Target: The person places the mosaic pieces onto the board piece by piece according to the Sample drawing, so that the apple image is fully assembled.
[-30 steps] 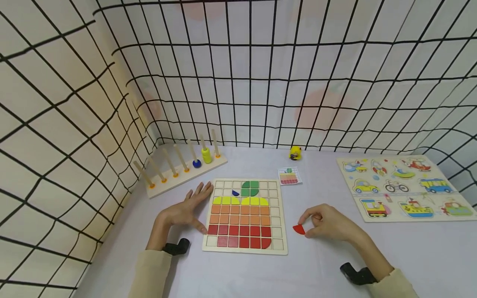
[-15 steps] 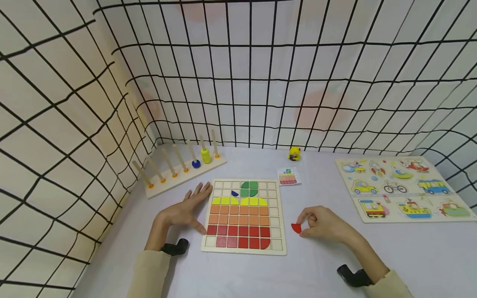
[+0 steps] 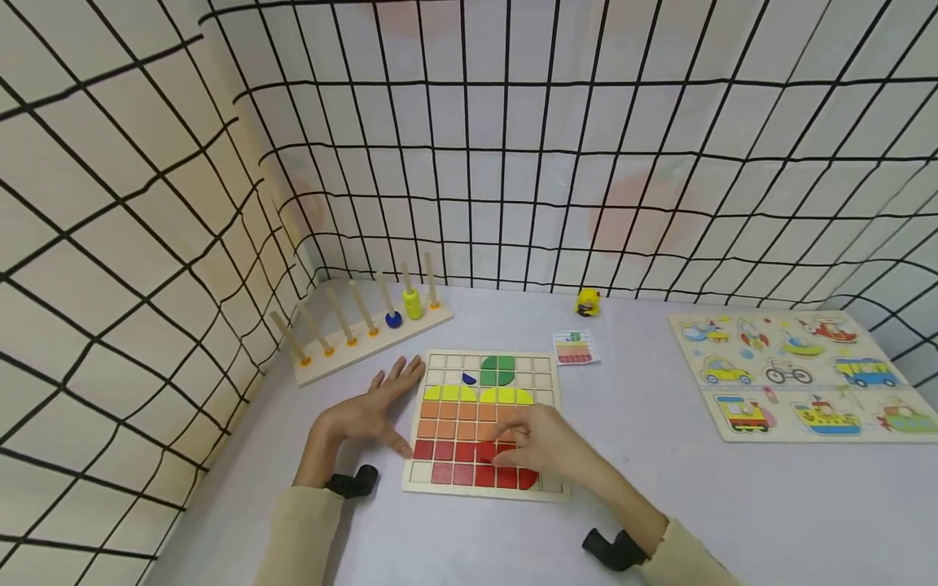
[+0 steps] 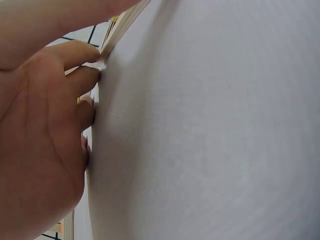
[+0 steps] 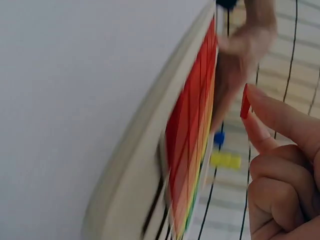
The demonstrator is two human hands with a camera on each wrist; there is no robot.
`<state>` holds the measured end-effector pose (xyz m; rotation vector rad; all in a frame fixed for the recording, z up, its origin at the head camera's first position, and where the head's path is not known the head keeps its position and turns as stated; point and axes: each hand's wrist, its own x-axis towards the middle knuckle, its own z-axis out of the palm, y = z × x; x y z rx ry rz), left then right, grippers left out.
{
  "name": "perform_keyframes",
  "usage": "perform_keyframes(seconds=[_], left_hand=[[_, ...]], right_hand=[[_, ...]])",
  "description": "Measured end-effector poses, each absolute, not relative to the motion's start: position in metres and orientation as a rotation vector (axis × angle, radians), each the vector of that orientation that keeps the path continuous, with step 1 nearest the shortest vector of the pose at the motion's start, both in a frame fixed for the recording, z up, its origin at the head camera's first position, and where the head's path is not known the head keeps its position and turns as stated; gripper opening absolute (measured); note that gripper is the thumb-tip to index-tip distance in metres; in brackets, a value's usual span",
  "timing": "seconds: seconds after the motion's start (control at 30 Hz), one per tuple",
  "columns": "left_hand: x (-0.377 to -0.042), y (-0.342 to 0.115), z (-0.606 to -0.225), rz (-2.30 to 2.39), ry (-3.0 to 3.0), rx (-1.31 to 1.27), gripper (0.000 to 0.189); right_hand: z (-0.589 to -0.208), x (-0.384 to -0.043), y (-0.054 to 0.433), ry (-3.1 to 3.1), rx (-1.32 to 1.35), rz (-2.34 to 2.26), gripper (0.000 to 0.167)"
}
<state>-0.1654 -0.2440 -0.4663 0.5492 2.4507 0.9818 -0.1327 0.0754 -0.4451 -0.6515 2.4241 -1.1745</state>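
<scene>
My right hand (image 3: 550, 443) pinches a red quarter-circle tile (image 5: 245, 102) between thumb and forefinger, over the red rows of a square wooden grid board (image 3: 421, 472). In the right wrist view the tile appears edge-on, above the board's surface. The board carries rows of yellow, orange and red tiles, a green leaf shape (image 3: 497, 371) and a small blue piece (image 3: 469, 378). The bottom-left cell is bare wood. With its fingers spread, my left hand (image 3: 366, 417) rests along the board's left edge, the thumb near the lower-left side.
A pegged stand (image 3: 352, 346) with blue and yellow beads stands back left. Behind the board lie a small picture card (image 3: 576, 348) and a yellow toy figure (image 3: 588, 302). A vehicle picture board (image 3: 791, 382) lies at right. Black netting (image 3: 506, 150) encloses the back and left.
My right hand has carried the red tile leftward from the table beside the board to over its red rows. My left hand keeps its place at the board's edge.
</scene>
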Motion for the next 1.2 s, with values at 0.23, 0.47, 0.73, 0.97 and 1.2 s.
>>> perform_keyframes(seconds=[0.23,0.47,0.73,0.97,1.2], left_hand=[[-0.166,-0.244,-0.466,0.973,2.448,0.533,0.136],[-0.167,-0.243,-0.466,0.985,2.436,0.516,0.135],[-0.165,-0.244,-0.465,0.974,2.444,0.508,0.137],[-0.165,-0.244,-0.468,0.968,2.446,0.474,0.136],[-0.166,-0.243,-0.468,0.956,2.450,0.480,0.137]], right_hand=[[-0.454,-0.118,0.008,2.433,-0.784,-1.117,0.015],[-0.456,-0.113,-0.016,2.517,-0.782,-1.017,0.015],[-0.455,-0.115,-0.020,2.533,-0.777,-1.020,0.017],[-0.457,-0.114,-0.020,2.531,-0.757,-1.062,0.013],[-0.457,-0.114,-0.020,2.530,-0.744,-1.090,0.012]])
